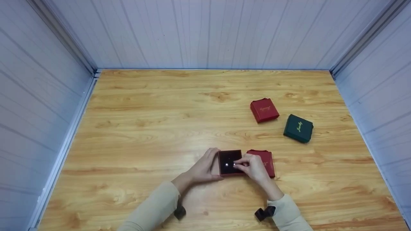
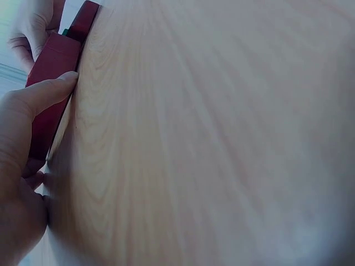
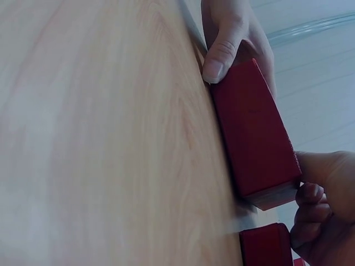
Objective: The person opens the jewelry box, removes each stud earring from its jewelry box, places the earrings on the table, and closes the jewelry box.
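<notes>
A red jewelry box point(image 1: 231, 175) with a dark lining stands uncovered on the table near the front. My left hand point(image 1: 200, 168) holds it from the left, with the thumb along its near side, as the left wrist view shows. Inside the box, a small shiny earring point(image 1: 226, 164) sits in the lining. My right hand point(image 1: 257, 166) reaches over the box's right edge, thumb and forefinger pinching a second shiny earring point(image 1: 234, 164) at the lining. The fingertips partly hide it. Under my right hand lies a red lid or box point(image 1: 269, 165) with gold lettering, partly covered.
Farther back on the right lie a red box point(image 1: 265, 110) and a dark green box point(image 1: 298, 128), both with gold lettering. The wooden table point(image 1: 144, 128) is bounded by pale panel walls point(image 1: 208, 35) at the back and both sides.
</notes>
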`<state>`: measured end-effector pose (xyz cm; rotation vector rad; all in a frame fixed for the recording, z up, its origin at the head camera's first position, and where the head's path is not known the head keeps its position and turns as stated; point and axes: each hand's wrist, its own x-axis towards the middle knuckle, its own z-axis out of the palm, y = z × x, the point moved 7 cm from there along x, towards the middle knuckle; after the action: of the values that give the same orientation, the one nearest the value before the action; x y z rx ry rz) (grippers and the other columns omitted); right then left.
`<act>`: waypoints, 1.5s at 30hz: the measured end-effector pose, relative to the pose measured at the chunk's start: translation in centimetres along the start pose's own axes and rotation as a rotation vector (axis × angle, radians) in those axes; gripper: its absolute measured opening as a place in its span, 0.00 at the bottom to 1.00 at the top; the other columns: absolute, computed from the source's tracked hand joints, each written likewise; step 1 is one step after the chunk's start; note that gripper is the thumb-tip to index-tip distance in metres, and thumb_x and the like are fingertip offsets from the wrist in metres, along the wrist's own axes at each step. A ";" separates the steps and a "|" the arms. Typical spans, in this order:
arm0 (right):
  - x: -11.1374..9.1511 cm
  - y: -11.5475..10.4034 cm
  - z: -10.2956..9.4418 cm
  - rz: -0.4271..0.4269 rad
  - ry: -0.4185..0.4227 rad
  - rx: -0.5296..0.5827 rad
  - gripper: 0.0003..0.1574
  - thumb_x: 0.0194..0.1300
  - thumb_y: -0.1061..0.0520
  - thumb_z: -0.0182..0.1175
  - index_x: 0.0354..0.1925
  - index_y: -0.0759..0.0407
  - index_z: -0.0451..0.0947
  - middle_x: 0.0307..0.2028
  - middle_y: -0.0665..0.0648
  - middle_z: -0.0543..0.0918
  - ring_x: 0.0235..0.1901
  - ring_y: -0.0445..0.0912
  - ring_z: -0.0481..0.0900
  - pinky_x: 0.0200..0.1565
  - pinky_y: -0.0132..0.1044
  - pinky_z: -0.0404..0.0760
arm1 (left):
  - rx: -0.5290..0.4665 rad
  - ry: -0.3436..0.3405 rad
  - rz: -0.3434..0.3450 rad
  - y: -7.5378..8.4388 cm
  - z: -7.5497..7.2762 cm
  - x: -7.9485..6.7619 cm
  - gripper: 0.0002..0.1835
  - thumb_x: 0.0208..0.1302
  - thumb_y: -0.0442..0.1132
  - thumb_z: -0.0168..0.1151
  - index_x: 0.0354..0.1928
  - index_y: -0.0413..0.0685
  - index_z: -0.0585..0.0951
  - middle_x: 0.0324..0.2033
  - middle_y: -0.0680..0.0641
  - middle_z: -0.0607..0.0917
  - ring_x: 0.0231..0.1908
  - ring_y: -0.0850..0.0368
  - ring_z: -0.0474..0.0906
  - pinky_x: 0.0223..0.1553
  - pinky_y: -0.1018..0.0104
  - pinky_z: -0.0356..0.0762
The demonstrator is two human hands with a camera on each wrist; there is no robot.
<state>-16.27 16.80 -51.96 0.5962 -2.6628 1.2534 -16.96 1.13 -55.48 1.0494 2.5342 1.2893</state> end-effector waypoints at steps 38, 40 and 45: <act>0.1 -0.3 -0.8 -0.036 0.093 0.014 0.03 0.44 0.62 0.69 0.22 0.57 0.82 0.14 0.42 0.65 0.15 0.35 0.62 0.17 0.22 0.59 | -0.001 0.009 0.006 0.0 0.2 0.0 0.47 0.35 0.51 0.73 0.57 0.45 0.59 0.50 0.48 0.65 0.47 0.58 0.65 0.52 0.66 0.66; 0.2 -0.4 -1.0 -0.031 0.092 0.016 0.03 0.44 0.62 0.68 0.22 0.57 0.82 0.14 0.42 0.65 0.15 0.35 0.62 0.17 0.23 0.60 | -0.003 0.011 0.010 0.0 0.1 0.0 0.47 0.35 0.51 0.73 0.58 0.44 0.59 0.51 0.48 0.65 0.48 0.58 0.65 0.52 0.66 0.65; 0.6 -0.5 -1.3 -0.022 0.085 0.029 0.02 0.45 0.62 0.68 0.22 0.57 0.82 0.15 0.41 0.65 0.16 0.34 0.62 0.17 0.25 0.62 | 0.004 0.000 0.007 0.0 0.0 0.0 0.48 0.37 0.51 0.72 0.59 0.42 0.57 0.52 0.48 0.63 0.52 0.57 0.62 0.56 0.65 0.61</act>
<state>-16.67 17.37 -50.63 0.5614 -2.5667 1.2833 -16.93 1.18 -55.49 1.0600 2.5368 1.2866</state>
